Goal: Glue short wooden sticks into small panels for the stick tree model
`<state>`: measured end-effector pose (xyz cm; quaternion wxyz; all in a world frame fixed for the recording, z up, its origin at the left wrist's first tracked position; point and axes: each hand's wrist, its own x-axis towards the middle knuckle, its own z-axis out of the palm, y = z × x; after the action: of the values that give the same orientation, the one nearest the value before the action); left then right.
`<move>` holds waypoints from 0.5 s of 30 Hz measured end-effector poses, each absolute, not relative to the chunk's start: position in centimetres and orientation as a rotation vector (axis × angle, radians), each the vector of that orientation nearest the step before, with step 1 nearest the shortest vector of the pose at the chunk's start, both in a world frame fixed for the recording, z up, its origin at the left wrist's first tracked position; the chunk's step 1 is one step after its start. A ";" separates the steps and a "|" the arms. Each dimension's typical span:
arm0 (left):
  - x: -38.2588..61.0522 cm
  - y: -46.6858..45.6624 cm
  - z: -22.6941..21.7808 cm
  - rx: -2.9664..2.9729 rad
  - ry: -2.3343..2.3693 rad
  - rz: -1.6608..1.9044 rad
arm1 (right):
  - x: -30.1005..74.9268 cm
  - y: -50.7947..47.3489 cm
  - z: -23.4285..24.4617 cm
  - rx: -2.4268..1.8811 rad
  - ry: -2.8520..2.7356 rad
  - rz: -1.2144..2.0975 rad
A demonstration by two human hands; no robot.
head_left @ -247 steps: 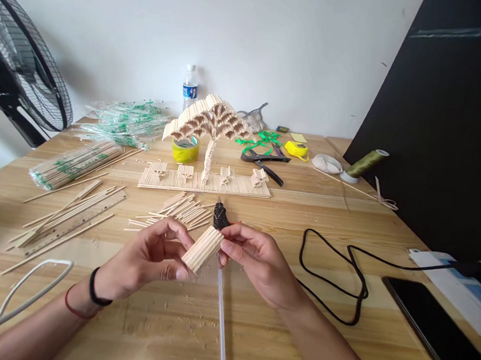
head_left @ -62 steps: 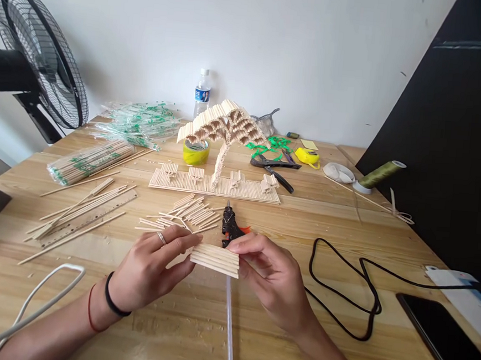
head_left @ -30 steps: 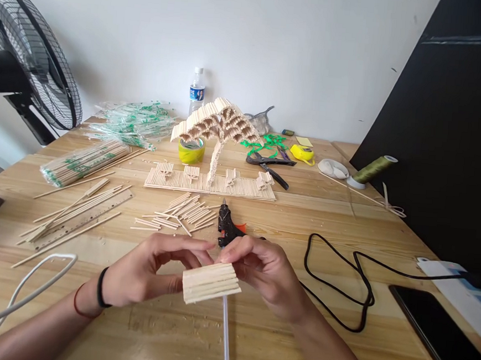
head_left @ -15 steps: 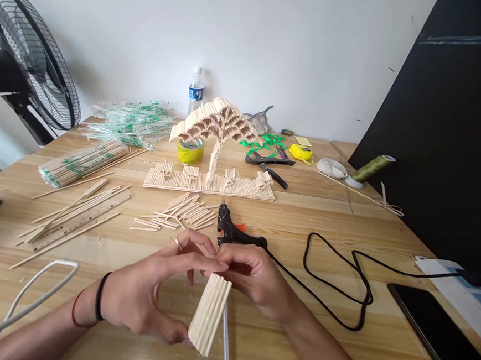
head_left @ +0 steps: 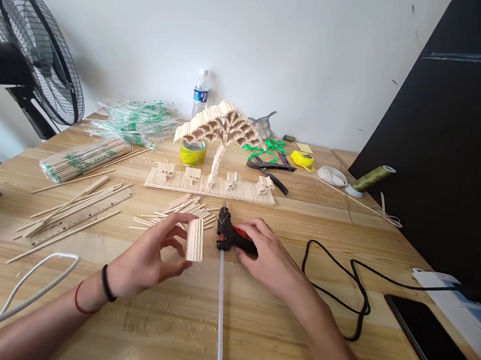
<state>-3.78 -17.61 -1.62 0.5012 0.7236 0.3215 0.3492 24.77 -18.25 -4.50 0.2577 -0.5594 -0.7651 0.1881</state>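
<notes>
Pale wooden bench [head_left: 253, 336] under a white wall, littered with craft supplies. Near its front the left hand [head_left: 146, 258] grips a small stick panel [head_left: 195, 239], a flat slab of short sticks glued side by side. The panel stands on end, its long axis upright and its sticks running vertically, broad face toward the camera. Fingers curl over its top edge and the thumb presses from below, palm turned right, wrist low above the bench.

Just right of the panel lies a hot-glue gun [head_left: 224, 235], nozzle pointing away and its clear glue stick [head_left: 218, 311] trailing toward the camera. The right hand [head_left: 265, 257] lies palm down over the gun's handle, fingers closed on it. Loose cut sticks [head_left: 180, 207] lie just behind the panel.
</notes>
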 end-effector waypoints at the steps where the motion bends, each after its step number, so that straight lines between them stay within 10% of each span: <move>1: -3.8 -17.6 -1.6 1.741 0.773 0.848 | 24.7 -18.1 -4.8 -1.498 -2.082 0.512; 15: -3.8 -17.6 -1.9 1.442 0.693 0.853 | 23.2 -20.6 -2.3 -1.120 -1.497 1.082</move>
<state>-3.85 -17.57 -1.90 0.6165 0.6262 0.3012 0.3703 23.19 -20.58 -2.34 0.4712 -0.4574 -0.6114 0.4416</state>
